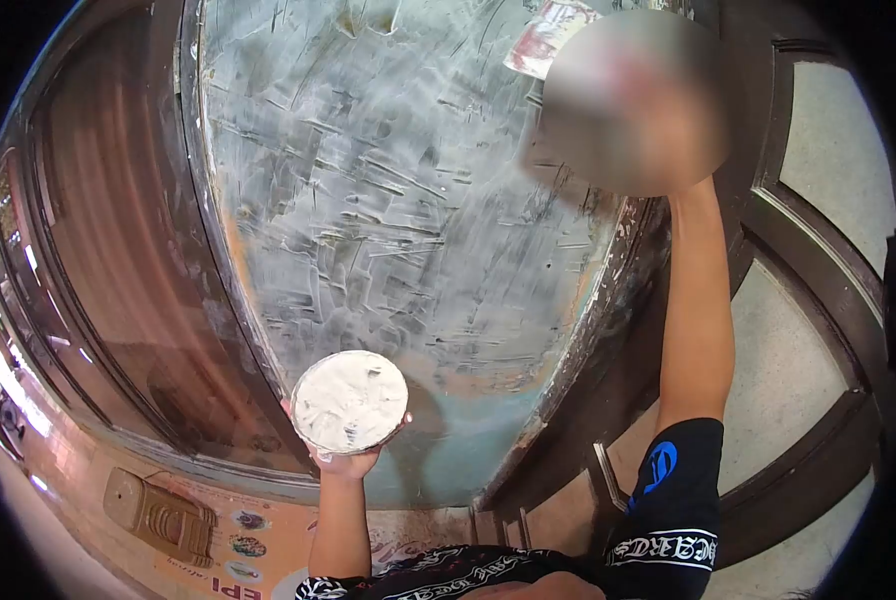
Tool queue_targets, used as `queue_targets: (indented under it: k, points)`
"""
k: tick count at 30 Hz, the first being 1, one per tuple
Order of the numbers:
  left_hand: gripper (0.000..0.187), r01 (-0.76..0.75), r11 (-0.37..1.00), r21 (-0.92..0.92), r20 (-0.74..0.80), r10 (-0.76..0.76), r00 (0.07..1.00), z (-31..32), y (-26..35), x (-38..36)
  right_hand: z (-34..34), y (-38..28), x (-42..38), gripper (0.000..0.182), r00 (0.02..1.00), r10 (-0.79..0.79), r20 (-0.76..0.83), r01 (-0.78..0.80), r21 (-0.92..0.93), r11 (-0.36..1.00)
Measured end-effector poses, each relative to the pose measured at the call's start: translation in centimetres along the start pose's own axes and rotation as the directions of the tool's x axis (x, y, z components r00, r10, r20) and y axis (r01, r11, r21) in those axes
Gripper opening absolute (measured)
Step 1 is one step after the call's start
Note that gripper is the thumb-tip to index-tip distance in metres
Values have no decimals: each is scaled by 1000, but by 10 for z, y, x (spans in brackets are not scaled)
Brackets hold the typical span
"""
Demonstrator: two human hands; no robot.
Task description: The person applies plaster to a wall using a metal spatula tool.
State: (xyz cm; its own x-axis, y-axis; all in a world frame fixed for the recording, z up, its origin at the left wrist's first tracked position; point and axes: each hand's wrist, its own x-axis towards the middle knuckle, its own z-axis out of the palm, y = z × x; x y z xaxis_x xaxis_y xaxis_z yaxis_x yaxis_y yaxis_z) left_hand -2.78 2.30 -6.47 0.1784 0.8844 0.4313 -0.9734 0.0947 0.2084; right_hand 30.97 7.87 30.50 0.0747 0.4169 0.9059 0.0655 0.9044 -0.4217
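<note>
My left hand (pixel 348 462) is closed under and around a round container of white putty (pixel 350 402), whose lumpy white top faces me. Up at the top right, a round blur covers most of my right hand (pixel 668 125), so its fingers do not show. From the blur juts the flat blade of a putty knife (pixel 552 38), smeared white and reddish, close against the wall panel (pixel 368 200). That panel is grey-green, streaked all over with pale putty strokes; its lower part (pixel 438 440) is smoother and greener.
Dark wooden framing (pixel 818 250) with pale panels stands on the right. At left is a brown glazed door or window (pixel 128 240). A brown plastic stool (pixel 163 515) sits low on the left, by a printed orange sheet (pixel 253 570).
</note>
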Motion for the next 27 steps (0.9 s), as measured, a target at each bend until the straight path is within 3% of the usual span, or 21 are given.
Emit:
queue_targets:
  k: [2, 4, 5, 6, 7, 8, 10, 11, 13, 14, 16, 18, 20, 22, 25, 27]
  points:
    - [94, -8, 1000, 7, -3, 8, 1000, -5, 1, -7, 18, -16, -22, 38, 988, -51, 149, 91, -276, 957]
    - [94, -7, 1000, -17, -24, 6, 1000, -8, 2, -16, 35, -15, -49, 30, 953, -135, 272, 239, -398, 886]
    - [94, -7, 1000, -27, -36, 6, 999, -8, 3, -19, 46, -20, -63, 28, 900, -231, 370, 411, -546, 730]
    - [94, -10, 1000, -26, -40, 8, 999, -6, 2, -20, 57, -14, -74, 28, 824, -349, 446, 560, -544, 626]
    - [94, 9, 999, -46, -39, -11, 999, -4, -1, -20, 67, -16, -91, 20, 864, -169, 475, 458, -600, 656]
    - [94, 30, 997, -67, -36, -33, 999, -1, -5, -20, 75, -13, -105, 20, 865, -167, 473, 455, -600, 658]
    - [95, 39, 996, -81, -43, -43, 998, 4, -11, -16, 87, 0, -128, 6, 769, -191, 610, 599, -582, 550]
    - [95, 60, 996, -71, -41, -63, 997, 5, -13, -15, 90, 6, -135, 6, 770, -189, 609, 597, -583, 551]
    - [96, 94, 994, -55, -65, -98, 993, 7, -16, -16, 94, 15, -142, 6, 770, -202, 605, 532, -433, 728]
    - [96, 91, 995, -51, -60, -94, 994, 8, -16, -16, 92, 14, -136, 6, 769, -209, 605, 536, -430, 726]
    - [96, 106, 991, -80, -41, -110, 993, 9, -15, -18, 74, 11, -109, 7, 804, -251, 540, 559, -541, 629]
    - [97, 104, 991, -84, -35, -108, 994, 9, -12, -21, 46, 16, -63, 26, 799, -408, 442, 600, -629, 494]
    - [97, 112, 983, -147, -14, -116, 993, 11, -9, -24, 19, 4, -24, 35, 844, -435, 313, 477, -809, 344]
    - [98, 114, 989, -94, 12, -113, 994, 8, -6, -23, -12, 22, 21, 40, 651, -673, 351, 564, -817, 119]
    - [98, 112, 993, -38, 14, -112, 994, 13, -5, -24, -29, 35, 48, 38, 709, -615, 344, 436, -900, -1]
    - [98, 105, 994, -41, 2, -105, 994, 13, -6, -22, -23, 47, 55, 38, 724, -578, 377, 443, -896, -30]
